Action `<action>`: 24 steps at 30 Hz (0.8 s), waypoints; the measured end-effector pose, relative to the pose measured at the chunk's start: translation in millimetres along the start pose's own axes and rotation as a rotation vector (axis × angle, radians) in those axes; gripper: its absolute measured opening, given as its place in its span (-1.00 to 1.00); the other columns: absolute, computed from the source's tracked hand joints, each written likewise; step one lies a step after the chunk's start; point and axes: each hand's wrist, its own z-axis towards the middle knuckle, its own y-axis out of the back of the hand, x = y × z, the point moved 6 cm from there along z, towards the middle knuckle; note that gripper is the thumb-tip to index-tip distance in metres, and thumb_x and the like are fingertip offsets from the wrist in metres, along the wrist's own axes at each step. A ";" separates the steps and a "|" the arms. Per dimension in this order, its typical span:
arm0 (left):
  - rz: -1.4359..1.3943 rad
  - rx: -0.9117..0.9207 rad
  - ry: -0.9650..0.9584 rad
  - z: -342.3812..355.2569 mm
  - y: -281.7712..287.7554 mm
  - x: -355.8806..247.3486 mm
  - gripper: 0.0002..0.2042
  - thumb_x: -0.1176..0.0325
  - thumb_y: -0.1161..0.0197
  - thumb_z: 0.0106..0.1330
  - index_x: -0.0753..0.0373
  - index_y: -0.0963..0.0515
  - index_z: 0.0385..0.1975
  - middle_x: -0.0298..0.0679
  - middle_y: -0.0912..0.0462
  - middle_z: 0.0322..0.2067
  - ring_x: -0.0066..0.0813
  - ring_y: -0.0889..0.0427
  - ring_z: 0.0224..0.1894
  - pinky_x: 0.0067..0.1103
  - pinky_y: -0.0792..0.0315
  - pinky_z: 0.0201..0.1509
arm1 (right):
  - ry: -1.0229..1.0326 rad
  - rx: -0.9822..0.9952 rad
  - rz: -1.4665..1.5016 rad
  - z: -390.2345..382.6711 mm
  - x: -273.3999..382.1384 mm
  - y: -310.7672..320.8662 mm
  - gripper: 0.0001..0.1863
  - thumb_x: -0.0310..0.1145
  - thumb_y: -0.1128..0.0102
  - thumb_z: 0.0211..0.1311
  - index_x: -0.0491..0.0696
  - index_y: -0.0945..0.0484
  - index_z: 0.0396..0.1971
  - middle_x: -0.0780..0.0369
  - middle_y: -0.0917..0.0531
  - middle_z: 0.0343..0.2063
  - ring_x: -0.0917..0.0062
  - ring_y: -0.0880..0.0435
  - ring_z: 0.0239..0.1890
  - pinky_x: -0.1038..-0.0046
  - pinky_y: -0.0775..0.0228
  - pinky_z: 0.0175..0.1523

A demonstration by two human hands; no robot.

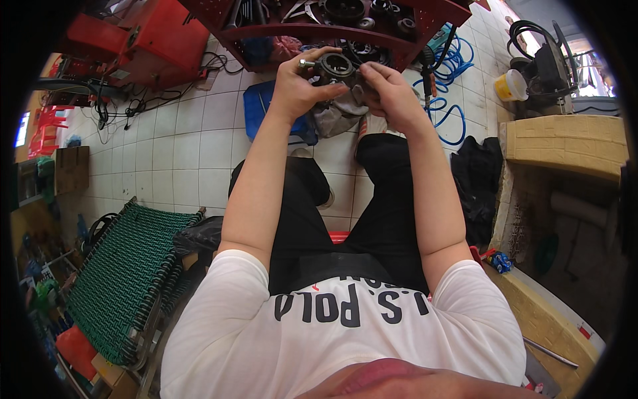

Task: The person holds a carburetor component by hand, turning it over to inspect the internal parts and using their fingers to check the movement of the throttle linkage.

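A white short-sleeved fabric shirt (345,339) lies wearer-side of the grip. The left hand (302,86) clasps a dark ring-shaped metal part (336,75), seemingly steadying it; beside it, the right hand (393,98) bends its fingers, contents unclear.

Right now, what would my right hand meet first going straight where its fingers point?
Probably the round metal part in your left hand, just ahead of your right hand, though depth is unclear.
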 end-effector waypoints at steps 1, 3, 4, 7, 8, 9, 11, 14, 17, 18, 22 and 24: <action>-0.020 -0.007 0.008 -0.4 0.3 -0.1 -0.37 0.56 -0.67 -0.08 0.28 -0.67 0.12 -0.33 -0.74 -0.03 -0.59 -0.70 -0.02 -0.57 -0.60 0.13 | 0.063 0.014 -0.052 -0.3 4.1 -0.8 -0.69 -0.04 -0.06 0.60 0.02 -0.54 -0.18 0.51 -0.27 -0.62 0.80 -0.15 -0.66 0.61 0.08 -0.58; -0.041 -0.012 0.014 -0.2 0.3 0.5 -0.37 0.56 -0.67 -0.08 0.28 -0.67 0.12 -0.33 -0.74 -0.03 -0.59 -0.70 -0.02 -0.57 -0.59 0.14 | 0.127 0.027 -0.104 0.8 5.9 3.2 -0.64 0.00 -0.03 0.61 0.00 -0.57 -0.17 0.51 -0.30 -0.64 0.80 -0.18 -0.65 0.60 0.05 -0.57; -0.039 -0.013 -0.002 0.6 -0.1 0.5 -0.37 0.55 -0.67 -0.08 0.29 -0.66 0.13 -0.33 -0.75 -0.03 -0.58 -0.70 -0.02 -0.57 -0.59 0.15 | 0.096 0.052 -0.030 4.2 0.3 9.4 -0.66 -0.02 -0.06 0.60 -0.01 -0.57 -0.15 0.51 -0.33 -0.63 0.81 -0.19 -0.65 0.60 0.04 -0.57; -0.033 -0.012 -0.017 0.9 -0.4 1.6 -0.37 0.55 -0.67 -0.07 0.29 -0.66 0.13 -0.32 -0.75 -0.03 -0.58 -0.70 -0.02 -0.57 -0.59 0.15 | 0.048 0.043 0.003 8.7 -10.2 12.2 -0.69 -0.06 -0.09 0.59 -0.03 -0.56 -0.12 0.51 -0.34 -0.63 0.81 -0.19 -0.66 0.61 0.05 -0.57; -0.029 -0.009 -0.017 0.9 -0.7 2.2 -0.37 0.54 -0.67 -0.07 0.29 -0.66 0.13 -0.32 -0.75 -0.03 -0.58 -0.70 -0.02 -0.57 -0.59 0.15 | 0.031 0.010 -0.039 9.5 -12.6 13.3 -0.69 -0.07 -0.10 0.59 -0.03 -0.55 -0.11 0.51 -0.34 -0.64 0.81 -0.19 -0.66 0.61 0.06 -0.58; -0.028 -0.010 -0.017 0.6 0.4 2.5 -0.37 0.54 -0.67 -0.07 0.29 -0.66 0.13 -0.32 -0.75 -0.03 -0.58 -0.70 -0.02 -0.57 -0.59 0.15 | 0.031 0.012 -0.039 8.6 -11.1 10.9 -0.69 -0.07 -0.10 0.59 -0.03 -0.55 -0.11 0.51 -0.34 -0.64 0.81 -0.19 -0.66 0.61 0.06 -0.58; -0.011 -0.015 -0.021 0.1 2.6 2.8 -0.38 0.54 -0.66 -0.05 0.30 -0.66 0.13 -0.30 -0.76 -0.02 -0.58 -0.70 -0.01 -0.57 -0.59 0.15 | 0.161 0.060 -0.159 4.1 -0.1 4.1 -0.69 -0.05 -0.07 0.60 -0.01 -0.53 -0.08 0.50 -0.29 -0.60 0.80 -0.15 -0.66 0.61 0.07 -0.57; -0.055 -0.034 -0.024 -1.6 3.6 1.3 -0.38 0.54 -0.66 -0.04 0.30 -0.66 0.13 -0.30 -0.76 -0.03 -0.58 -0.71 -0.01 -0.57 -0.59 0.15 | 0.089 0.020 -0.077 0.6 1.5 1.5 -0.69 -0.06 -0.11 0.58 -0.03 -0.53 -0.06 0.50 -0.32 -0.60 0.81 -0.16 -0.65 0.61 0.05 -0.57; -0.034 -0.026 -0.015 0.5 0.0 0.7 -0.38 0.54 -0.66 -0.04 0.30 -0.65 0.14 -0.29 -0.76 -0.03 -0.57 -0.71 -0.02 -0.56 -0.60 0.15 | 0.014 -0.001 -0.029 9.8 -14.7 15.9 -0.69 -0.08 -0.14 0.56 -0.05 -0.53 -0.04 0.49 -0.33 -0.58 0.82 -0.18 -0.64 0.61 0.04 -0.56; -0.032 -0.027 -0.015 0.0 0.9 0.7 -0.38 0.54 -0.66 -0.04 0.30 -0.65 0.14 -0.29 -0.76 -0.03 -0.57 -0.71 -0.02 -0.56 -0.60 0.15 | 0.013 0.002 -0.029 9.4 -13.7 12.8 -0.69 -0.08 -0.14 0.56 -0.05 -0.53 -0.04 0.49 -0.33 -0.58 0.82 -0.18 -0.64 0.61 0.04 -0.56; -0.058 -0.033 0.007 -1.4 3.6 1.5 -0.37 0.53 -0.66 -0.04 0.30 -0.66 0.14 -0.28 -0.76 -0.03 -0.56 -0.72 -0.02 -0.55 -0.60 0.15 | 0.193 -0.001 -0.069 2.2 4.0 0.7 -0.72 -0.11 -0.14 0.57 -0.05 -0.55 -0.11 0.51 -0.33 -0.65 0.82 -0.18 -0.68 0.60 0.03 -0.58; -0.067 -0.037 0.010 -1.2 3.5 2.1 -0.37 0.53 -0.66 -0.04 0.31 -0.65 0.14 -0.28 -0.76 -0.03 -0.56 -0.72 -0.01 -0.55 -0.60 0.16 | 0.194 -0.029 -0.047 3.2 3.5 5.0 -0.71 -0.10 -0.14 0.57 -0.05 -0.54 -0.12 0.51 -0.33 -0.65 0.81 -0.17 -0.69 0.60 0.02 -0.58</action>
